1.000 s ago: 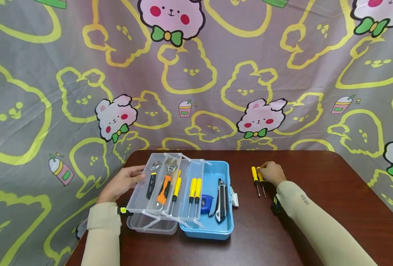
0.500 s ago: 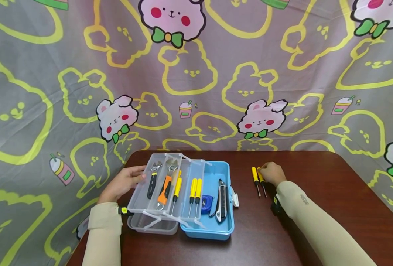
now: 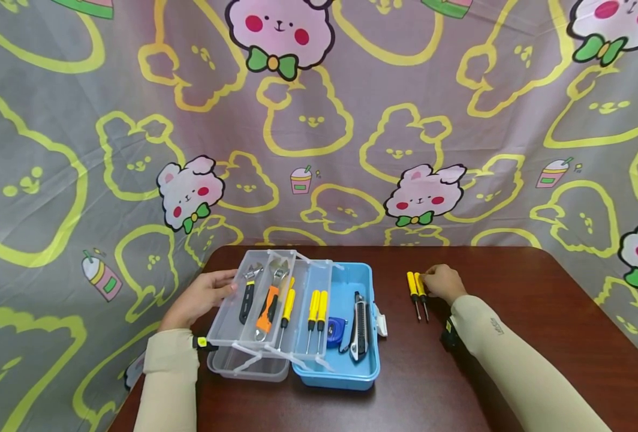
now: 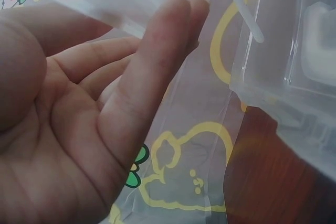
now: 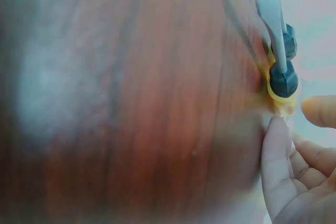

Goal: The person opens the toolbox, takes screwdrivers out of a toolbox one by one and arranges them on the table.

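Observation:
My left hand [image 3: 202,294] is at the outer side of the toolbox's clear upper tray [image 3: 224,327], fairly straight fingers against its edge. The left wrist view shows these fingers [image 4: 157,51] at the translucent plastic. My right hand [image 3: 444,283] pinches the handle end of a yellow-and-black screwdriver [image 3: 420,288] on the table. Beside it lies a second, similar screwdriver [image 3: 413,291], both tips toward me. In the right wrist view a flat blade [image 5: 273,22] shows, and the handle is blurred near the fingertips. The blue toolbox [image 3: 335,379] stands unfolded, its clear trays spread left.
Trays hold a black-handled adjustable wrench [image 3: 247,300], an orange-handled one [image 3: 269,306] and several yellow screwdrivers [image 3: 318,306]. A blue tape measure [image 3: 336,330] and a utility knife [image 3: 359,327] lie in the box. Its white latch [image 3: 381,321] juts right. A patterned curtain [image 3: 340,156] hangs behind the table [image 3: 416,384].
Both loose screwdrivers have shifted slightly left at the right hand and lie closer to parallel. The left hand and the toolbox have stayed in place.

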The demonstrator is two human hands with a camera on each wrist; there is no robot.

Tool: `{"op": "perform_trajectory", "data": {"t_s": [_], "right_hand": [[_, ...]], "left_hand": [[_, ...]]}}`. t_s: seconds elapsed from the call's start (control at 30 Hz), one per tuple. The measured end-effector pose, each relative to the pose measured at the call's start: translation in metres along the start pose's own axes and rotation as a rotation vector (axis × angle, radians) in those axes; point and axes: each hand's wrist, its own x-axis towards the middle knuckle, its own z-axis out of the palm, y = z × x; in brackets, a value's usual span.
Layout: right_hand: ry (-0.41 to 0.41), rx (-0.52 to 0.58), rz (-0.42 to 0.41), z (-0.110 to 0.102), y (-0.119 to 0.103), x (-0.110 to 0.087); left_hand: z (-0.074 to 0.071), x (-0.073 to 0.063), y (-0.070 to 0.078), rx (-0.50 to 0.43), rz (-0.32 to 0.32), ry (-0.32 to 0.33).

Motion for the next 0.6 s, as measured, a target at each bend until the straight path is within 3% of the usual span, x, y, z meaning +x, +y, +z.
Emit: {"op": "perform_trajectory", "data": {"t_s": [0.6], "right_hand": [[0.001,0.081,-0.018,-0.016,-0.010,-0.011]], "left_hand": [[0.000,0.000,0.002,-0.007,-0.005,0.005]]}}
